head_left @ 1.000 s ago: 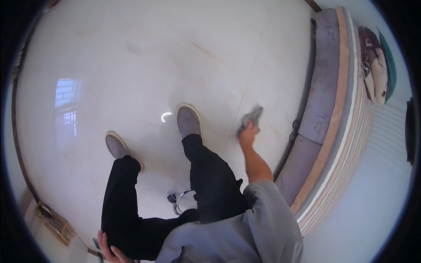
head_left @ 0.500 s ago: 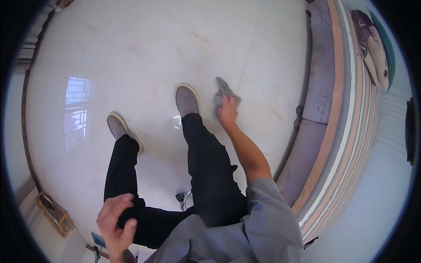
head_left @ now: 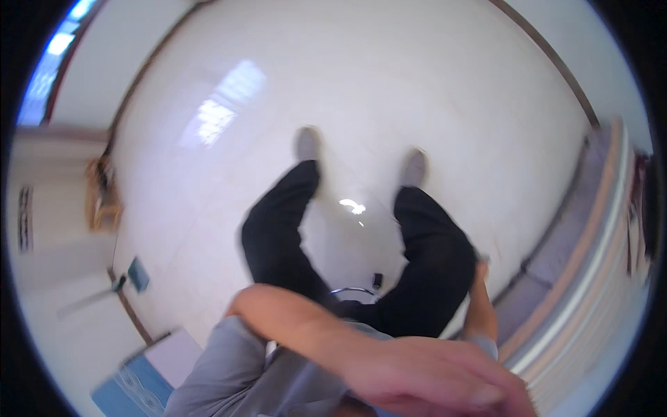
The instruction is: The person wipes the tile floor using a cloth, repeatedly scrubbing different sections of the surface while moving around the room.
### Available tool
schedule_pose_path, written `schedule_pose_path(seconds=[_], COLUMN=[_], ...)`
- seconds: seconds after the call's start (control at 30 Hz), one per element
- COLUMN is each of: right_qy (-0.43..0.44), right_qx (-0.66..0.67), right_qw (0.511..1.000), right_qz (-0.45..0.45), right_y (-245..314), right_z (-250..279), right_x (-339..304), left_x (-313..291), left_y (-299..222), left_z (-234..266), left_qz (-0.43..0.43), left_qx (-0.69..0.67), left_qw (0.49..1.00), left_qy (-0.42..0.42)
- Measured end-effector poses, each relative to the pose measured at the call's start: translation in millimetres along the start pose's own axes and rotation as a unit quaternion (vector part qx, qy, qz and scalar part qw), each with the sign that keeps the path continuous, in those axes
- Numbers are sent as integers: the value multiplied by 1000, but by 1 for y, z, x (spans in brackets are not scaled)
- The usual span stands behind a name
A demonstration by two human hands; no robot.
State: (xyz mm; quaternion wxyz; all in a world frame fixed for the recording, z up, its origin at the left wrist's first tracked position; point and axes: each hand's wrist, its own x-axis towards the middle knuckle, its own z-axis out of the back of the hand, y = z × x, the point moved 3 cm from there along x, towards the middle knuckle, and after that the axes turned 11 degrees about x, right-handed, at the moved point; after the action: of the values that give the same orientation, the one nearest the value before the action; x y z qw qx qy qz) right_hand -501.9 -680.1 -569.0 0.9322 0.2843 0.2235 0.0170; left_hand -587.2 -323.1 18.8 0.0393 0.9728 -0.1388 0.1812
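Observation:
My left forearm crosses in front of my body, and my left hand (head_left: 438, 372) is low at the right, back of the hand up. It is smeared by motion; its fingers reach toward the lower right, with nothing seen in them. Beyond my right knee, my right hand (head_left: 481, 270) is small and partly hidden by the black trouser leg (head_left: 434, 257). A scrap of grey cloth (head_left: 483, 258) shows at its fingertips; most of the cloth is out of sight. The fingers look closed on it.
Glossy pale floor tiles (head_left: 361, 83) spread around my grey shoes (head_left: 415, 167). A chrome base with a black caster (head_left: 377, 281) shows between my legs. On the right runs a sofa with a striped cover (head_left: 590, 257). A wooden rack (head_left: 104, 198) and a blue box (head_left: 132, 389) are at the left.
The view has swung to the right. My right hand has drawn back from the floor ahead to beside my knee. My left hand has swept across my body to the right, and my feet have shifted.

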Motion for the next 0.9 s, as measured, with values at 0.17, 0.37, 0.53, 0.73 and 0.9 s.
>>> schedule_pose_path(seconds=[0.17, 0.37, 0.53, 0.73, 0.9], right_qy=[6, -190, -174, -87, -66], right_qx=[486, 112, 207, 538, 546], right_qw=[867, 974, 955, 821, 834], right_qz=[-113, -51, -122, -169, -53], right_y=[-60, -56, -69, -34, -47], right_z=[98, 115, 98, 55, 81], right_x=[-78, -165, -203, -239, -186], left_x=[-40, -75, -132, -207, -345], left_y=[54, 94, 25, -76, -149], left_z=[-132, -119, -55, 3, 81], left_qz=[177, 42, -105, -150, -107], left_qx=[-136, 693, 962, 947, 802], left_qw=[966, 598, 242, 202, 271], left_qy=[132, 400, 76, -202, -521])
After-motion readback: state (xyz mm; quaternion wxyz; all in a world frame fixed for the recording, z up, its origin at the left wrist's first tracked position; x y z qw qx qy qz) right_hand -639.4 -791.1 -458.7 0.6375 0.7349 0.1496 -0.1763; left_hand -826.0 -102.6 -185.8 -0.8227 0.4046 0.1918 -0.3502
